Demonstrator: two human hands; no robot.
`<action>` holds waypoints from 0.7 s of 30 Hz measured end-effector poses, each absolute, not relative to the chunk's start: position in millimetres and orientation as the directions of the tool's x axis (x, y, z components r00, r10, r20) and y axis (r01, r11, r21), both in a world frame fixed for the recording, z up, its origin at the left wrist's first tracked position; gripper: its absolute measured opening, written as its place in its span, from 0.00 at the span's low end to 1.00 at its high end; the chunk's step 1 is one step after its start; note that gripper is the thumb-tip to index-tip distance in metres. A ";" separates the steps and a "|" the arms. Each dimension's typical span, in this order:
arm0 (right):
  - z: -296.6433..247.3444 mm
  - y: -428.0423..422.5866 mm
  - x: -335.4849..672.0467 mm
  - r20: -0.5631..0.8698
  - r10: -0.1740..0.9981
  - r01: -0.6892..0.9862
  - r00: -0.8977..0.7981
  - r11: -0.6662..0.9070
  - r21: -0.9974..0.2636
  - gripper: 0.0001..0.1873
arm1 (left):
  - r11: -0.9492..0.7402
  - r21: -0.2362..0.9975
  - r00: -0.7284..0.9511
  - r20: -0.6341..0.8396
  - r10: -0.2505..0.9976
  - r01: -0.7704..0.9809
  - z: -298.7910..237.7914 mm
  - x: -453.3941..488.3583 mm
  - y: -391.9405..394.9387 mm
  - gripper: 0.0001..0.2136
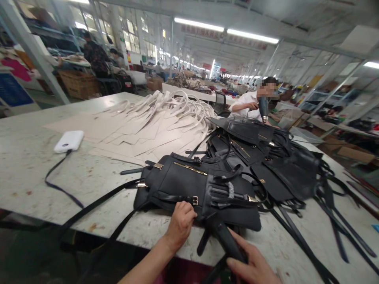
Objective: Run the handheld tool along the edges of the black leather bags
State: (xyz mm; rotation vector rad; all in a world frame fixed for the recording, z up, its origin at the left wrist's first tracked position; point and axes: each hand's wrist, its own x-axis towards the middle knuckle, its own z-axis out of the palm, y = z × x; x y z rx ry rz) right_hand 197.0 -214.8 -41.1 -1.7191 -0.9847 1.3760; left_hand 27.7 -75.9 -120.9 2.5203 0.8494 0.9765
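Across a scuffed white worktable (35, 165) strewn with black bags, the left hand (180, 223) pinches the near edge of the closest black bag (189, 185) while the right hand (251, 264) wraps closed around a black tool handle (226, 238).

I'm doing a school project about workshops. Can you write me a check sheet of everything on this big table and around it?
Surface: pale work table, scuffed and stained.
Job's things: black bag with gold zip and buckle at the near edge; black tool.
Clutter: heap of more black bags; beige cut pieces with looped handles; loose black straps.
Hands: left hand presses fingers on the bag's strap; right hand grips the tool.
Cables: dark cord runs from a white power bank.
Surroundings: a co-worker in white holds a similar tool; shelves, boxes, ceiling strip lights.
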 end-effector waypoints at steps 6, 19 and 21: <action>-30.6 -195.1 199.2 -0.318 0.870 0.115 0.377 -0.385 -0.916 0.37 | -0.777 0.484 0.601 0.501 0.623 0.402 -120.5 25.8 -77.0 0.10; -59.9 -201.9 190.8 -0.390 0.873 0.158 0.292 -0.446 -0.881 0.42 | -0.747 0.514 0.588 0.471 0.657 0.422 -126.6 31.6 -80.5 0.07; -52.5 -200.4 189.9 -0.380 0.857 0.172 0.350 -0.457 -0.873 0.44 | -0.760 0.498 0.615 0.460 0.640 0.418 -128.0 32.7 -83.9 0.07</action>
